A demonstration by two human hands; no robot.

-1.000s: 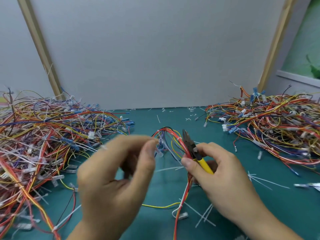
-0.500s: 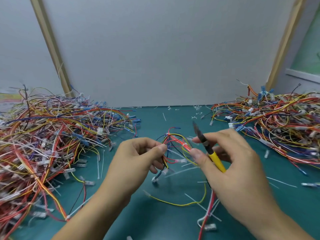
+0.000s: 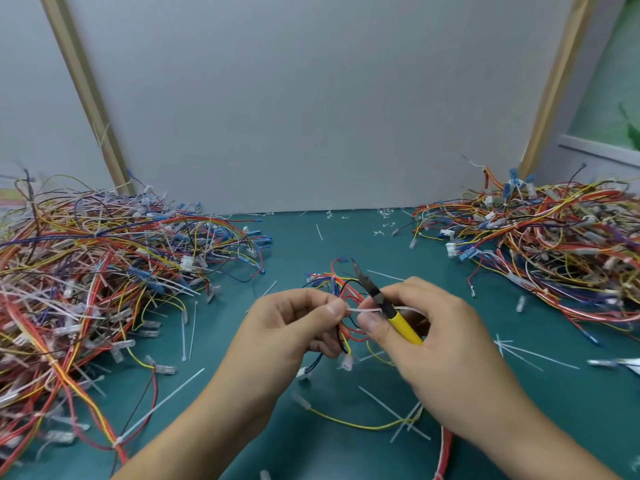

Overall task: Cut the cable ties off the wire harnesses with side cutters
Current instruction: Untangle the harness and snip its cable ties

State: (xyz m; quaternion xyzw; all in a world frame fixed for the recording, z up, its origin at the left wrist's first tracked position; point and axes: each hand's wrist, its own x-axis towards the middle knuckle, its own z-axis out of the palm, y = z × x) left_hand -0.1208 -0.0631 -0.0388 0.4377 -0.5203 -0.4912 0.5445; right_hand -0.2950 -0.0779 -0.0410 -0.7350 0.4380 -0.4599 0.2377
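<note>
Yellow-handled side cutters in right hand grip; left hand pinches one cable tie; two harness piles.

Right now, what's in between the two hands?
In the head view, a thin white cable tie stretches from the left hand to the right hand, with the small wire harness bunched behind it.

Teal bench carries two harness heaps, left and right, plus loose cable ties
</note>
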